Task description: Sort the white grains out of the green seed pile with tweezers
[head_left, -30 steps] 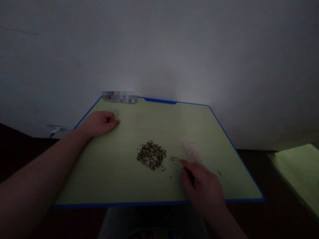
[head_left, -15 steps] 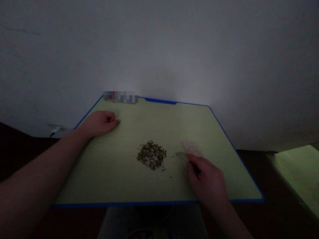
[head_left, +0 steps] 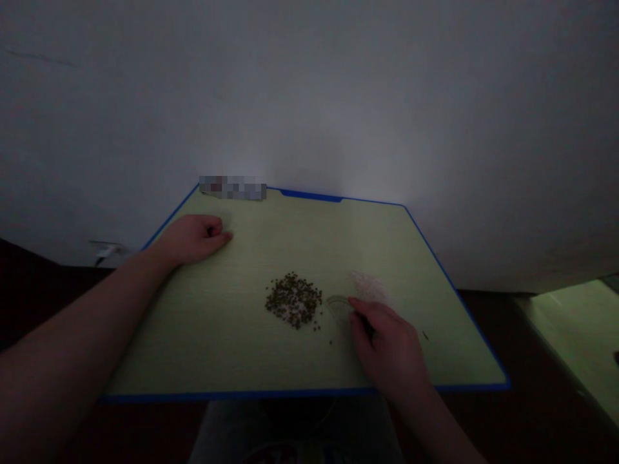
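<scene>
My right hand [head_left: 389,338] pinches a thin, see-through protractor [head_left: 337,308] between thumb and fingers, low over the table. The protractor's curved edge points left, towards a loose pile of small dark green-brown beans [head_left: 293,300]. Just beyond my right fingers lies a patch of pale grains [head_left: 368,285], partly hidden by the hand. A stray bean [head_left: 331,342] rests between the pile and my right hand. My left hand [head_left: 193,238] is curled into a loose fist on the table's left side, with nothing visible in it.
The pale folding table [head_left: 271,367] has a blue rim and stands against a grey wall [head_left: 309,96]. A blurred-out flat item [head_left: 233,187] lies at its far left corner. A small dark sliver [head_left: 425,336] is right of my right hand. A wall socket with a plug [head_left: 107,249] is at left.
My right hand has moved a little left with the protractor, closer to the bean pile. The dark sliver on the right has come into sight. The left hand stays put.
</scene>
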Motion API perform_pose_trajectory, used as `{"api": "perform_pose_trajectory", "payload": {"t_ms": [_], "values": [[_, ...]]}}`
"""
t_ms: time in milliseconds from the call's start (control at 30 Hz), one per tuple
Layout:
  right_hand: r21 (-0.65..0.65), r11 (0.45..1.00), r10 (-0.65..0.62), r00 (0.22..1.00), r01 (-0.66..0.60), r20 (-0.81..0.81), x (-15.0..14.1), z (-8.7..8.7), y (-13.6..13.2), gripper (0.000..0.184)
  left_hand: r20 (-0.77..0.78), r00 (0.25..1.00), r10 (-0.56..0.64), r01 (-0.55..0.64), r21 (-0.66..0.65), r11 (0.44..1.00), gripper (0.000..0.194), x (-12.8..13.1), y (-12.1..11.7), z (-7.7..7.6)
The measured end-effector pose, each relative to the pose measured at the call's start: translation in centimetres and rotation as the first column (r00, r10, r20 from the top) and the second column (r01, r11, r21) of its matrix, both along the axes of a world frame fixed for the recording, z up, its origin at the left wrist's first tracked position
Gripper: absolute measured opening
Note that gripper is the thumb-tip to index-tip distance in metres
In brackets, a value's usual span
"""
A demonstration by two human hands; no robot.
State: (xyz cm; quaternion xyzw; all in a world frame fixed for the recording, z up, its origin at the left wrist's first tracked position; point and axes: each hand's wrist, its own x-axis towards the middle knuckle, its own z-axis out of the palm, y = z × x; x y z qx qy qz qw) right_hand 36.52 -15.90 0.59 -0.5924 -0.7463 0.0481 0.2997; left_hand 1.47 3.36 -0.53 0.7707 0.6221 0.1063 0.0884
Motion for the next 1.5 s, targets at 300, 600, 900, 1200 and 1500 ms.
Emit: {"api": "perform_pose_trajectory", "payload": {"t_ms": [300, 600, 900, 1200, 1500], "values": [[0.013, 0.999, -0.041, 0.999, 0.040, 0.037, 0.8, 0.0, -0.2, 0.027, 0.008, 1.000, -0.015, 0.015, 0.015, 1.000, 0.035, -0.4, 0.1, -0.2], [-0.002, 1.000, 0.012, 1.000, -0.012, -0.006, -0.3, 0.2, -0.1, 0.028, 0.006, 1.000, -0.015, 0.015, 0.013, 1.000, 0.037, 0.0, 0.0, 0.0], [-0.011, 0.999, 0.051, 0.999, -0.051, -0.018, -0.2, 0.4, -0.3, 0.028, 0.017, 0.999, -0.047, 0.046, 0.028, 0.999, 0.037, 0.1, 0.1, 0.1], [-0.030, 1.000, 0.003, 1.000, -0.002, 0.008, -0.6, 0.5, 0.8, 0.029, -0.007, 1.000, -0.009, 0.010, 0.020, 1.000, 0.037, 0.1, -0.4, 0.4], [-0.003, 1.000, 0.021, 1.000, -0.021, -0.006, -0.4, 0.6, -0.4, 0.028, -0.003, 0.999, -0.033, 0.033, 0.019, 0.999, 0.037, 0.1, 0.1, 0.5]]}}
